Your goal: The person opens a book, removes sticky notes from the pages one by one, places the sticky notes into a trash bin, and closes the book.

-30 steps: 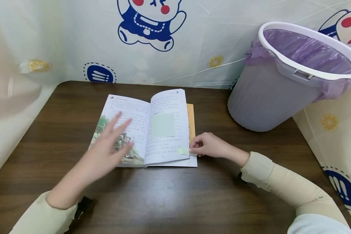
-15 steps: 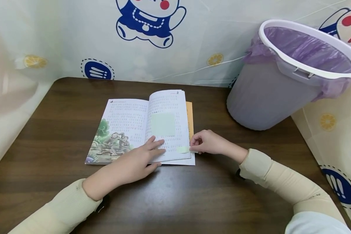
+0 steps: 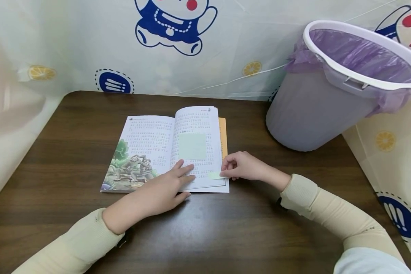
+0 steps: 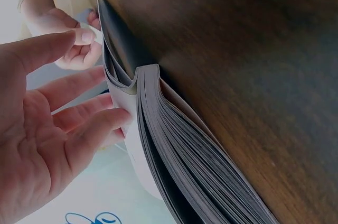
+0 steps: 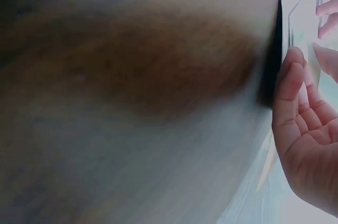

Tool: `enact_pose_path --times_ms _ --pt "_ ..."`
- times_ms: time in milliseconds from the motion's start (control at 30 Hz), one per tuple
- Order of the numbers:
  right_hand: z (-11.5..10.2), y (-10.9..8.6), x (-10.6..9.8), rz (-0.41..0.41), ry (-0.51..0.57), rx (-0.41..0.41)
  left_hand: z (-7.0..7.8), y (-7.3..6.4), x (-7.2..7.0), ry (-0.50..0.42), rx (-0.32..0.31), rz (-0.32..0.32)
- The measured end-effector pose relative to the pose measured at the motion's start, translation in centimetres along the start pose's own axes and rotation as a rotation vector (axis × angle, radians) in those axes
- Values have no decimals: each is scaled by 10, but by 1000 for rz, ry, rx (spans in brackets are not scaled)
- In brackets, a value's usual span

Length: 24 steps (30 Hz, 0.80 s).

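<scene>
An open book (image 3: 147, 133) lies on the brown table, with an illustration on its left page and a pale green square sticky note (image 3: 192, 146) on its raised right page. My left hand (image 3: 164, 189) rests on the lower part of that page with its fingers spread. At the page's right edge my right hand (image 3: 245, 166) pinches the end of a small pale green sticky strip (image 3: 214, 175); the strip's other end lies on the page. The left wrist view shows the book's thick page block (image 4: 174, 123) edge-on, below the left fingertips.
A grey trash bin (image 3: 305, 102) with a purple liner stands at the table's back right. Behind the table hangs a printed white curtain (image 3: 178, 76). An orange page edge (image 3: 223, 133) shows beneath the raised right page.
My left hand has come down from over the left page and moved right, onto the lower right page. My right hand stays at the page edge with the sticky strip.
</scene>
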State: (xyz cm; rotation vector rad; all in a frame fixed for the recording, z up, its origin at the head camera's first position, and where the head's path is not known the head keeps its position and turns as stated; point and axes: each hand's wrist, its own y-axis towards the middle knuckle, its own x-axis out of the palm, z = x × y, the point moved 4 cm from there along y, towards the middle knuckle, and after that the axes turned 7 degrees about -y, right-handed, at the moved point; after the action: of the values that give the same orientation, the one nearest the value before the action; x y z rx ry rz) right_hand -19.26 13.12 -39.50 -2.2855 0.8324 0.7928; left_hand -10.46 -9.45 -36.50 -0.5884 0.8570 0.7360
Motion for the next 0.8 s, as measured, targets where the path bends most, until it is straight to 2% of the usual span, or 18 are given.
enact_pose_path --times_ms 167,433,800 --pt "-6 3 0 19 6 -33 0 1 0 0 4 0" --pt "-7 1 11 -29 38 -6 1 0 1 2 -5 4" --pt "2 -8 11 3 71 35 0 0 2 1 -5 -1"
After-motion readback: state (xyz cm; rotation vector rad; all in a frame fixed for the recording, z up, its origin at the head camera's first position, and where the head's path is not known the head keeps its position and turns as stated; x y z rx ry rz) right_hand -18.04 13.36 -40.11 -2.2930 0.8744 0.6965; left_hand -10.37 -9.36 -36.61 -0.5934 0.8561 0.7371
